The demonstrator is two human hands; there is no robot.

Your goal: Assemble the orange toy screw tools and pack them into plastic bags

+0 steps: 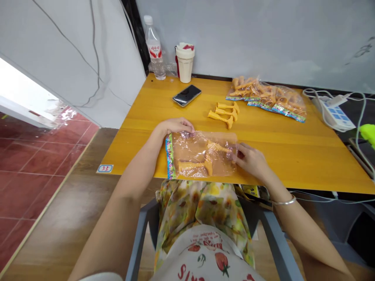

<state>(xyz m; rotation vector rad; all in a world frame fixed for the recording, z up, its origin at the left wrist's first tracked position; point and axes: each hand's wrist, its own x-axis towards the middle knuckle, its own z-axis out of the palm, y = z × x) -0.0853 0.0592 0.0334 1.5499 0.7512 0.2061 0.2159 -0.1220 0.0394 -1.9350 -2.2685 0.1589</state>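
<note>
A clear plastic bag (193, 152) with a colourful printed strip on its left end lies at the table's front edge. Two orange toy hammers (193, 166) show through its film. My left hand (177, 125) is closed on the bag's top edge near the printed strip. At the opposite end, my right hand (250, 159) pinches the film, its fingertips partly seen through the plastic. Just beyond the bag, several loose orange toy hammers (224, 111) lie side by side on the wooden table (293, 156).
Filled bags of orange toys (266, 97) overlap at the back right. A phone (186, 95), a lidded cup (185, 64) and a water bottle (155, 50) stand or lie at the back left. On the right sits a power strip (335, 111) with white cables.
</note>
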